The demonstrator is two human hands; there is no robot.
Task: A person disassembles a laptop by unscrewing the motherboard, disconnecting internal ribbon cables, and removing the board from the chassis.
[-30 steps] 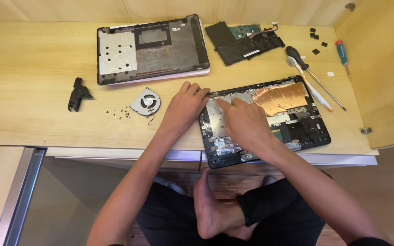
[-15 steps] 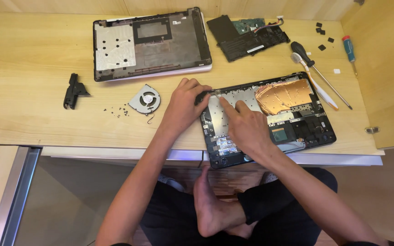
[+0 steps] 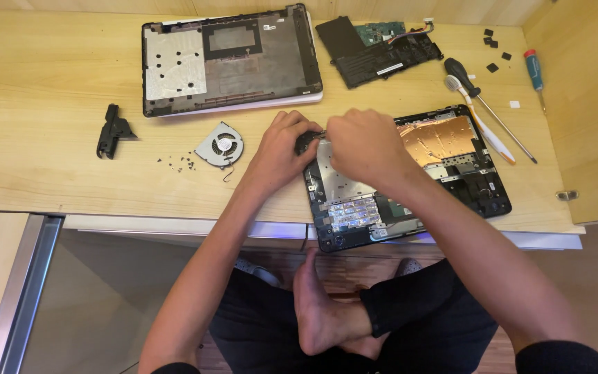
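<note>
An opened black laptop base (image 3: 451,173) lies on the wooden desk (image 3: 50,159), showing a copper-coloured foil and silver plates. My left hand (image 3: 278,149) rests at its upper left corner, fingers curled on a small dark part (image 3: 304,142) there. My right hand (image 3: 365,145) is closed just beside it, fingertips pinching at the same corner, where a thin metal piece shows between the hands. What exactly each hand grips is hidden by the fingers.
A grey laptop bottom cover (image 3: 230,59) lies at the back, a battery with circuit board (image 3: 382,48) to its right. A round fan (image 3: 219,145), loose screws (image 3: 178,163), a black bracket (image 3: 111,130), two screwdrivers (image 3: 482,93) and a small one (image 3: 534,69) lie around.
My right hand has moved up from the middle of the laptop base to its upper left corner, meeting the left hand. The camera view shifted slightly.
</note>
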